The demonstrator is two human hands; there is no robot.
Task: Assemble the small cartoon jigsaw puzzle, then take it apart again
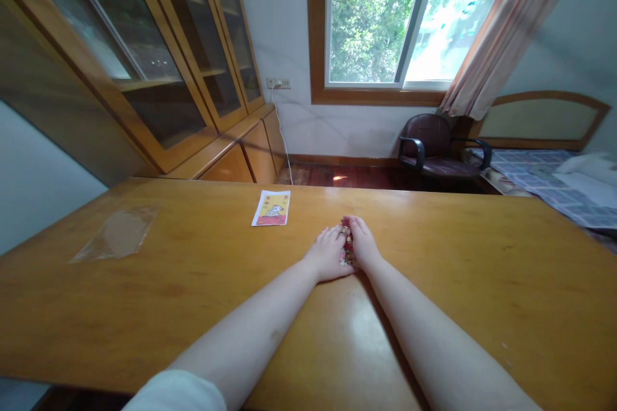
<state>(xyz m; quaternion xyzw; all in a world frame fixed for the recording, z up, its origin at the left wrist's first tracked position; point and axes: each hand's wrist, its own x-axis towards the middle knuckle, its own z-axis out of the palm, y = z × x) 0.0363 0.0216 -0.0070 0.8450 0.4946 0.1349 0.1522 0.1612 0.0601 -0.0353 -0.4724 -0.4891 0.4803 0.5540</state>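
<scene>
Both my arms reach out over a wooden table (193,282). My left hand (329,255) and my right hand (363,243) lie side by side on the tabletop, palms turned toward each other. Between them sits a small heap of mixed little pieces (346,248), red and pale, too small to name. Both hands cup and press against this heap, with the fingers curved round it. A small printed packet (271,208) with red and yellow artwork lies flat on the table, a little beyond and left of my hands.
A clear plastic bag (117,234) lies flat at the table's left. Glass-door wooden cabinets (159,64) line the left wall. Beyond the table stand a dark armchair (436,148), a bed (554,180) at right, and a window (400,13) with a curtain.
</scene>
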